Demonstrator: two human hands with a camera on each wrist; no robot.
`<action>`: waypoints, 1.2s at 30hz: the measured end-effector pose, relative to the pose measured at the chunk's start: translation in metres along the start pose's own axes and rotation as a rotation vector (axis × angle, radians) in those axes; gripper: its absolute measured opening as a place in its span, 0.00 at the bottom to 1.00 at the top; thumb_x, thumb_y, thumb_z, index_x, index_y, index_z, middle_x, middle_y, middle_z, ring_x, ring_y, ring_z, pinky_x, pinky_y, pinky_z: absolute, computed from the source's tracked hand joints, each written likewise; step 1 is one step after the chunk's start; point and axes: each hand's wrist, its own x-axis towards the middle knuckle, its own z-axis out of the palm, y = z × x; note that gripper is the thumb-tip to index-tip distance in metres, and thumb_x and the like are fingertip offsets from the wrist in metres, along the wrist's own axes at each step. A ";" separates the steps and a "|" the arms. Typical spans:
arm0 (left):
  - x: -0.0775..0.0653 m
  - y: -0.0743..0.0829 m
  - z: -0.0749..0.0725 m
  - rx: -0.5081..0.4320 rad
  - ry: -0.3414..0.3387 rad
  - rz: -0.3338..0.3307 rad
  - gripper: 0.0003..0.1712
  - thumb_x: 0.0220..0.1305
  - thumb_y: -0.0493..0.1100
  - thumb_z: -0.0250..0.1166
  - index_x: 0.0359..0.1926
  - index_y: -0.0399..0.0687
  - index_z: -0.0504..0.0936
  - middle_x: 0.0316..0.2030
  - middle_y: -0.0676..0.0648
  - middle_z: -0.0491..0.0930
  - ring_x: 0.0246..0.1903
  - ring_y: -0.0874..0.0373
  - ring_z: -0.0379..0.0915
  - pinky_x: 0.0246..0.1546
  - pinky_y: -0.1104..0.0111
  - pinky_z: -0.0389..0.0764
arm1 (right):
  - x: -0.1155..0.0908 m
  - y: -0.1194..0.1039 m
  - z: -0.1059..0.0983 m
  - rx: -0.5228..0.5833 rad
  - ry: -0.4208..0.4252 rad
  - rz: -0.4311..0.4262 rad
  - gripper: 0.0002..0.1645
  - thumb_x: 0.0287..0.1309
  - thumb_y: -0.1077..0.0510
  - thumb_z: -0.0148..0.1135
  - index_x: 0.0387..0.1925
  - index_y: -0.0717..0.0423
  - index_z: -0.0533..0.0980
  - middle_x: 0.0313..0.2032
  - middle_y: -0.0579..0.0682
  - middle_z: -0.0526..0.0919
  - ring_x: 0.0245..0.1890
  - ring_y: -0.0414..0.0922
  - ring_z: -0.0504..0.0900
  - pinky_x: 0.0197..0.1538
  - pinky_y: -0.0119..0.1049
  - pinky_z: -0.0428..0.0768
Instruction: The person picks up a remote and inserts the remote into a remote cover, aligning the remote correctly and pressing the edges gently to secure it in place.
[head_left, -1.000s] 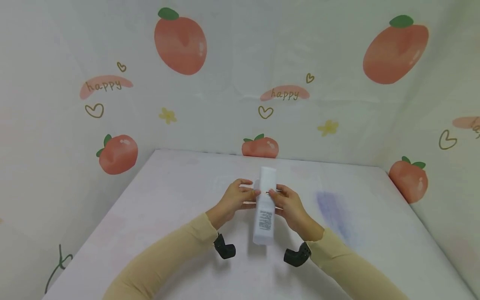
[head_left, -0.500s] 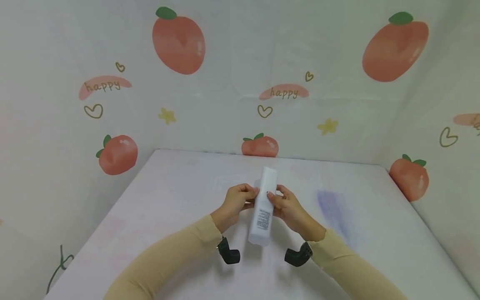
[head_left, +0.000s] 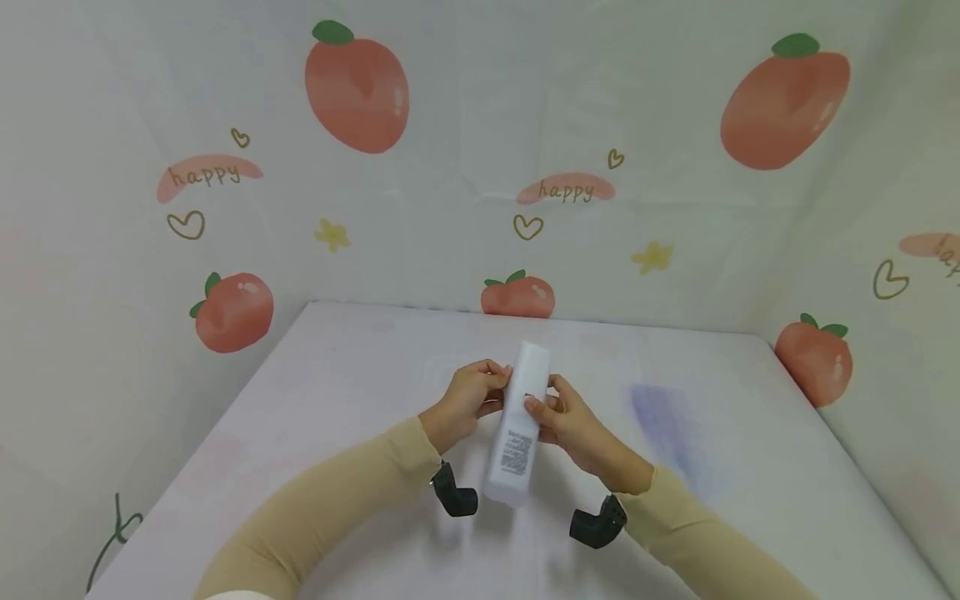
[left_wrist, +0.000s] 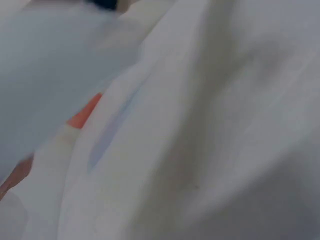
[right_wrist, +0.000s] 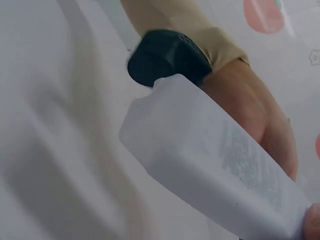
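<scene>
A long white squarish bottle with rounded edges and a block of small grey print is held above the table, tilted with its lower end to the left. My left hand pinches its left edge near the upper end. From the right, my right hand grips the middle, thumb across the printed face and fingers partly hidden behind. The right wrist view shows the end of the bottle close up, notched at one edge. In the left wrist view the bottle is a blurred pale shape.
Under the hands lies a white table with a faint purple patch. A white cloth backdrop printed with red fruit, hearts and flowers rises behind and at the sides. Black camera mounts sit at both wrists.
The bottle has tilted, its lower end swinging left and toward me. My left fingers have drawn together at its edge, and my right thumb has moved slightly lower with the bottle.
</scene>
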 end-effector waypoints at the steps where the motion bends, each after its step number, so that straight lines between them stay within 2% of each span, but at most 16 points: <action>1: 0.000 0.000 -0.001 0.006 -0.020 -0.004 0.12 0.66 0.41 0.63 0.25 0.50 0.73 0.26 0.53 0.76 0.25 0.61 0.74 0.31 0.71 0.78 | 0.000 -0.001 -0.001 0.002 0.010 -0.002 0.29 0.70 0.55 0.54 0.60 0.64 0.53 0.42 0.46 0.81 0.41 0.41 0.83 0.51 0.42 0.82; 4: -0.002 0.000 -0.004 0.059 -0.082 0.011 0.09 0.67 0.41 0.62 0.30 0.48 0.73 0.29 0.52 0.79 0.29 0.60 0.78 0.35 0.68 0.82 | 0.002 -0.003 -0.003 0.018 0.064 -0.001 0.26 0.69 0.57 0.55 0.59 0.63 0.55 0.42 0.47 0.81 0.41 0.42 0.82 0.50 0.42 0.82; 7: -0.001 0.000 -0.008 0.104 -0.132 0.046 0.07 0.67 0.41 0.62 0.39 0.47 0.72 0.33 0.49 0.79 0.31 0.59 0.79 0.42 0.64 0.83 | 0.003 -0.004 -0.005 0.029 0.112 0.003 0.26 0.68 0.58 0.57 0.59 0.62 0.56 0.43 0.48 0.80 0.42 0.42 0.81 0.50 0.43 0.82; 10: 0.000 -0.002 -0.012 0.125 -0.165 0.069 0.14 0.65 0.39 0.64 0.48 0.47 0.69 0.35 0.47 0.79 0.33 0.58 0.79 0.46 0.59 0.83 | 0.003 -0.003 -0.007 0.028 0.114 0.011 0.25 0.69 0.59 0.55 0.60 0.63 0.56 0.44 0.48 0.79 0.42 0.41 0.80 0.49 0.41 0.82; 13: -0.001 -0.003 -0.014 0.187 -0.200 0.075 0.21 0.63 0.40 0.66 0.54 0.49 0.68 0.37 0.46 0.78 0.36 0.57 0.78 0.48 0.57 0.82 | 0.003 -0.002 -0.007 0.019 0.097 0.013 0.24 0.71 0.60 0.50 0.61 0.65 0.55 0.44 0.48 0.78 0.42 0.40 0.80 0.48 0.39 0.81; 18: -0.002 -0.008 -0.012 0.333 -0.259 0.093 0.26 0.62 0.42 0.68 0.57 0.48 0.67 0.39 0.43 0.78 0.40 0.54 0.77 0.47 0.57 0.82 | 0.003 -0.001 -0.006 -0.011 0.078 0.017 0.25 0.72 0.58 0.49 0.62 0.65 0.54 0.49 0.52 0.76 0.44 0.42 0.80 0.50 0.41 0.81; 24: -0.001 -0.013 -0.008 0.390 -0.285 0.096 0.28 0.60 0.45 0.69 0.60 0.47 0.71 0.43 0.42 0.77 0.41 0.55 0.76 0.45 0.60 0.82 | 0.001 0.001 -0.006 -0.027 0.091 0.041 0.26 0.72 0.58 0.49 0.64 0.63 0.54 0.52 0.58 0.73 0.45 0.43 0.79 0.52 0.44 0.81; 27: -0.001 -0.014 -0.008 0.367 -0.255 0.074 0.28 0.60 0.44 0.70 0.60 0.45 0.73 0.45 0.42 0.78 0.42 0.55 0.77 0.46 0.61 0.82 | 0.000 0.003 -0.005 0.043 0.131 0.061 0.32 0.71 0.58 0.51 0.68 0.58 0.48 0.53 0.58 0.72 0.45 0.43 0.79 0.50 0.39 0.81; 30: 0.000 -0.015 -0.007 0.275 -0.210 0.049 0.27 0.61 0.41 0.69 0.60 0.42 0.73 0.47 0.40 0.79 0.41 0.56 0.78 0.48 0.60 0.81 | -0.001 0.007 -0.005 0.172 0.171 0.095 0.33 0.70 0.57 0.52 0.67 0.59 0.48 0.50 0.54 0.73 0.44 0.40 0.80 0.48 0.32 0.80; 33: 0.001 -0.017 -0.006 0.165 -0.189 0.013 0.26 0.62 0.38 0.67 0.60 0.39 0.72 0.47 0.40 0.80 0.39 0.56 0.79 0.48 0.62 0.80 | -0.001 0.013 -0.003 0.282 0.205 0.125 0.20 0.71 0.56 0.51 0.57 0.62 0.61 0.42 0.47 0.76 0.41 0.38 0.80 0.45 0.28 0.79; 36: 0.000 -0.020 -0.003 0.109 -0.189 -0.025 0.27 0.62 0.38 0.66 0.62 0.40 0.70 0.47 0.41 0.80 0.38 0.57 0.79 0.46 0.64 0.80 | 0.000 0.019 0.001 0.308 0.254 0.116 0.07 0.72 0.57 0.49 0.41 0.57 0.69 0.35 0.41 0.77 0.37 0.37 0.78 0.43 0.29 0.77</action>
